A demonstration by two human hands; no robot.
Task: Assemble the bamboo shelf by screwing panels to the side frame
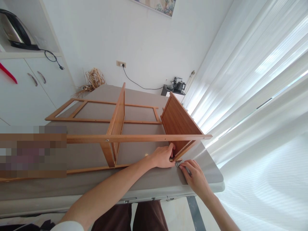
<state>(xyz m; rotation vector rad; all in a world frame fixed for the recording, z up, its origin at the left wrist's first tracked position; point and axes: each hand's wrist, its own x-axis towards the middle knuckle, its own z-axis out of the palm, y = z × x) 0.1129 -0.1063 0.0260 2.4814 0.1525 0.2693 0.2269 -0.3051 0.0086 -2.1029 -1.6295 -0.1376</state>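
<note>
A wooden shelf frame [141, 138] lies on its side on a grey-brown covered table, with two slatted shelf panels, a middle one [117, 118] and a right-end one [180, 118], standing up across it. My left hand [165, 156] is closed around the frame's near lower rail, at the foot of the right-end panel; its fingertips are partly hidden behind the wood. Just to the right, my right hand [192, 171] pinches a thin bent metal hex key [177, 164] whose tip is against the rail's end. Screw heads show along the upper rail.
The table [202, 166] has a rounded right corner beside white curtains [264, 128]. Dried stalks [95, 78] lie at the back left. A dark kettle [180, 86] sits on a small stand behind the table. A blurred patch covers the left edge.
</note>
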